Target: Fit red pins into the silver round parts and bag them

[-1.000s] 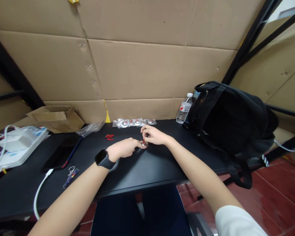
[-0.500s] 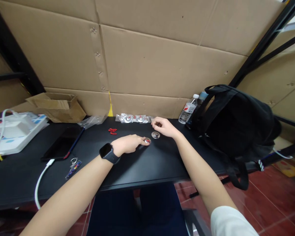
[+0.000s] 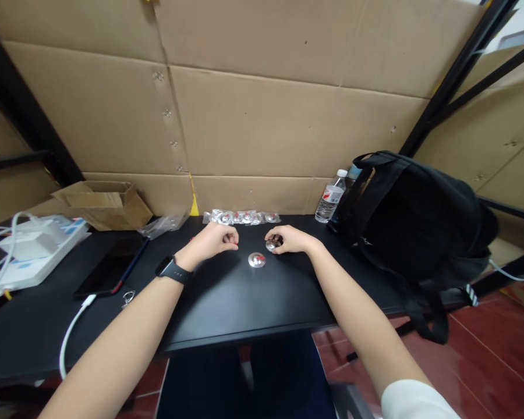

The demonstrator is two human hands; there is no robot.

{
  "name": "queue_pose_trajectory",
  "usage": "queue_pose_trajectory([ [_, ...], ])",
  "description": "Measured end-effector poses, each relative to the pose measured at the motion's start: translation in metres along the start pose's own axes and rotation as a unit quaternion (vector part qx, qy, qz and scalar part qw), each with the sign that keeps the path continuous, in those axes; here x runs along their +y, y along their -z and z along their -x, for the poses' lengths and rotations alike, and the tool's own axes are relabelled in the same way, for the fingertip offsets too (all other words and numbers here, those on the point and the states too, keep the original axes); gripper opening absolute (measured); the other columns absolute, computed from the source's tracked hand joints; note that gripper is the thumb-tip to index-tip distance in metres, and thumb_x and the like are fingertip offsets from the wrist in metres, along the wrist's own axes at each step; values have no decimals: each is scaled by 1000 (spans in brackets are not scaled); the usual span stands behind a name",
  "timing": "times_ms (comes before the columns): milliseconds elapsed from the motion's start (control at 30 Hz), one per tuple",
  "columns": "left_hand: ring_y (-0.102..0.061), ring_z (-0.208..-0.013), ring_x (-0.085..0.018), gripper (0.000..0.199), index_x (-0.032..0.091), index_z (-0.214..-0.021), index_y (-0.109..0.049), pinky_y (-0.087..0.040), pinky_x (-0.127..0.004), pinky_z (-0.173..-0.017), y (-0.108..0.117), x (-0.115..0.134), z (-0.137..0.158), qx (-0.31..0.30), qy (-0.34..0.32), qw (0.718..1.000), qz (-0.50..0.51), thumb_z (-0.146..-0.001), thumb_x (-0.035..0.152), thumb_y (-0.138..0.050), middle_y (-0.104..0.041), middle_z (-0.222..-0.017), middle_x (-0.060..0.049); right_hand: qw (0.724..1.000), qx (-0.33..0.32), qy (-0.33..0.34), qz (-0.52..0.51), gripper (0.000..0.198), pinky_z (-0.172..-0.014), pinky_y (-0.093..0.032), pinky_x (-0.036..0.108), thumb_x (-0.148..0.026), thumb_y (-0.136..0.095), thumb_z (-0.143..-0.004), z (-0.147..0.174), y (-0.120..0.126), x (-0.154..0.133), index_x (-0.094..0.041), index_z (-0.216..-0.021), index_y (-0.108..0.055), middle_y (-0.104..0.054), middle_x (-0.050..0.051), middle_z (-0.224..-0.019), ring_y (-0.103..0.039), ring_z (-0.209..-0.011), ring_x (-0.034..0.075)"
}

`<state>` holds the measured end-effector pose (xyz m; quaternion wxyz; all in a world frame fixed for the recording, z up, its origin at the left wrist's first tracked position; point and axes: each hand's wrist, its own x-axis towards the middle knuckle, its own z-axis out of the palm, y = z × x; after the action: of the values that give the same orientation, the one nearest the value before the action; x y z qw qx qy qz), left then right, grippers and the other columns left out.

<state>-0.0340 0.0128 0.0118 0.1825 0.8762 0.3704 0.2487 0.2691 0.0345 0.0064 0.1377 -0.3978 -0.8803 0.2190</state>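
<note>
Farther metal disc [image 3: 271, 245] is partly covered by right hand [image 3: 291, 238]; whether it is gripped or just touched can't be told. Inside of left hand [image 3: 213, 238] is hidden by its curled fingers. Red cords [image 3: 192, 238] are masked by left hand, sliver only. Red mark on nearer disc [image 3: 257, 260] is too small to be read. Rear bottle [image 3: 354, 171] is mostly blocked by front bottle [image 3: 330, 196] and backpack [image 3: 419, 218]. White sleeve [image 3: 413, 398] is cut by bottom edge.
</note>
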Motion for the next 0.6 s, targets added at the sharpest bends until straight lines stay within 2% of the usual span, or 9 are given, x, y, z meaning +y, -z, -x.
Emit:
queue_pose_trajectory([
  [133,-69,-70,-15,8,18,-80,-72,-50,-22,-70,-3,-4,0,-7,25,1000,-17,-80,25,-76,-75,-75,-1,1000,23,-4,-21,39,-76,-51,23,-16,-79,-66,-1,-1,3,-15,-104,-75,-75,3,-91,-68,-80,16],
  [267,-69,-76,-15,5,20,-84,-75,-49,-23,-73,-8,-8,-1,-7,8,998,-56,-84,23,-71,-76,-80,0,999,39,4,-6,42,-75,-50,23,-14,-78,-64,0,-1,5,-16,-106,-76,-76,4,-93,-68,-80,16],
  [367,-70,-80,-16,9,22,-88,-76,-49,-24,-77,-15,-13,-2,-9,-3,997,-72,-86,23,-68,-77,-86,0,999,30,-4,11,38,-74,-50,24,-19,-79,-66,1,-3,7,-17,-104,-76,-76,4,-91,-68,-79,17],
  [467,-71,-82,-17,12,21,-96,-76,-50,-26,-79,-23,-18,-4,22,-6,997,-77,-87,25,-68,-78,-93,-2,999,35,-11,9,33,-69,-48,22,-21,-78,-67,2,-5,8,-17,-100,-76,-76,3,-87,-68,-75,16],
  [600,-71,-82,-18,14,22,-96,-77,-51,-27,-80,-31,-18,-7,66,0,993,-93,-91,29,-65,-78,-93,-2,998,53,-14,10,32,-69,-48,22,-21,-80,-65,2,-5,9,-17,-97,-76,-75,2,-87,-67,-75,15],
])
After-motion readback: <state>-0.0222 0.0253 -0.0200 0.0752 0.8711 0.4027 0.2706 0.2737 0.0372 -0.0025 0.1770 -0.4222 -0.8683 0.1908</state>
